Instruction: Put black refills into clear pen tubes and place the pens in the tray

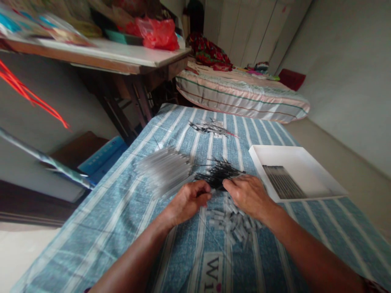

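My left hand point(191, 199) is closed in a pinch, just right of a bundle of clear plastic tubes point(166, 169) that look like pen barrels. What its fingertips hold is too small to make out. My right hand point(246, 193) has its fingers closed at the near edge of a pile of thin black sticks point(220, 173), which look like pen refills. Its fingertips are partly hidden. Between and below the hands lies a heap of short clear plastic pieces point(236, 221), like pen caps, some of them under my right hand.
A white shallow box point(317, 169) at right holds a row of dark slim pens point(284, 181). Farther back lie loose thin sticks point(210, 128) on the striped blue cloth point(122, 228). A cluttered side table point(122, 57) stands left, a bed point(244, 89) behind.
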A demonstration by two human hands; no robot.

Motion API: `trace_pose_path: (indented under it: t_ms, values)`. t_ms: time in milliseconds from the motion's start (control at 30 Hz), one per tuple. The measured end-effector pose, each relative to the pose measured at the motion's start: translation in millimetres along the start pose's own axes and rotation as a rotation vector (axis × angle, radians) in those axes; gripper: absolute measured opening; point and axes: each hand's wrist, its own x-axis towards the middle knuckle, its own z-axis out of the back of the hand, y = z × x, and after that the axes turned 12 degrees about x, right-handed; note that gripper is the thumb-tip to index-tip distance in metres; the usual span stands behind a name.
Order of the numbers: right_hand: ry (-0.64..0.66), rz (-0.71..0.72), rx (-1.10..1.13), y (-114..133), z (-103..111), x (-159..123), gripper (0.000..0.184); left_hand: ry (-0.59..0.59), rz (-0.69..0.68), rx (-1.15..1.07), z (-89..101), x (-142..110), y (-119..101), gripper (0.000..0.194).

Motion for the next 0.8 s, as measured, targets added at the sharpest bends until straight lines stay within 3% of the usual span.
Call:
trace_pose_path:
  t_ms: [100, 200, 300, 367, 567, 800]
  values:
    - [-0.082, 0.078, 0.052, 7, 1, -2, 0.017, 0.050, 0.008, -0.164, -1.5, 0, 0, 0.011]
    - [-0.269, 0.159, 0.157, 8, 0, -6, 0.023, 0.014, -0.013, -0.267, -1.1, 0, 0, 0.015]
    - [-0.400, 0.107, 0.277, 1, -5, -13, 0.025, -0.056, -0.027, -0.373, -0.1, 0, -2, 0.017]
    - [-0.336, -0.002, 0.313, -6, -11, -18, 0.023, -0.096, -0.034, -0.451, 0.0, -1, -4, 0.018]
    - [0.092, -0.266, 0.299, -16, -29, -29, 0.020, -0.178, -0.052, -0.614, -2.9, -1, -8, 0.021]
    - [0.179, -0.351, 0.251, -17, -33, -21, 0.026, -0.101, -0.093, -0.563, -4.9, -1, -1, 0.035]
